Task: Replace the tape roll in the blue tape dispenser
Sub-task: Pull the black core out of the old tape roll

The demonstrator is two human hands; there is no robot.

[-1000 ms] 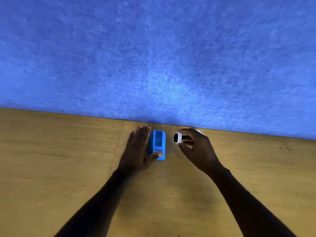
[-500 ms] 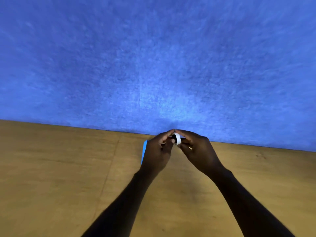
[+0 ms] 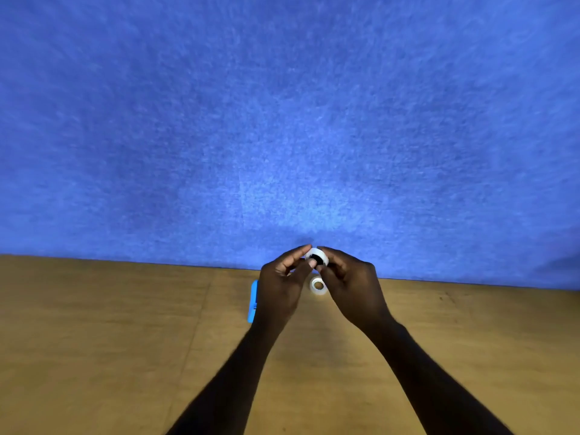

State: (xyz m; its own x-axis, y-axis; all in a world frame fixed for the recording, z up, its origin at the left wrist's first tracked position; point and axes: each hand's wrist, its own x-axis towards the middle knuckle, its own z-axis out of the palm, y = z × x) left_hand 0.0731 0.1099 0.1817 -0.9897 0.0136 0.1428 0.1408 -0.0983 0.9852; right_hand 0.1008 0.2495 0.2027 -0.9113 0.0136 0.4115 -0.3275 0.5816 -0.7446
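Both hands meet above the table near its far edge, holding a small white tape roll with a black core (image 3: 317, 258). My left hand (image 3: 284, 284) pinches it from the left, my right hand (image 3: 353, 282) from the right. A second white tape roll (image 3: 318, 286) lies flat on the wooden table (image 3: 125, 340) just below and between the hands. The blue tape dispenser (image 3: 253, 301) sits on the table behind my left hand; only its left edge shows.
A blue felt wall (image 3: 282, 120) rises straight behind the table's far edge, close to the hands. Bare wooden surface spreads to the left, right and front of the forearms.
My left hand left the dispenser and joined the right hand on the roll. Both hands lifted slightly, and the second roll on the table now shows between them.
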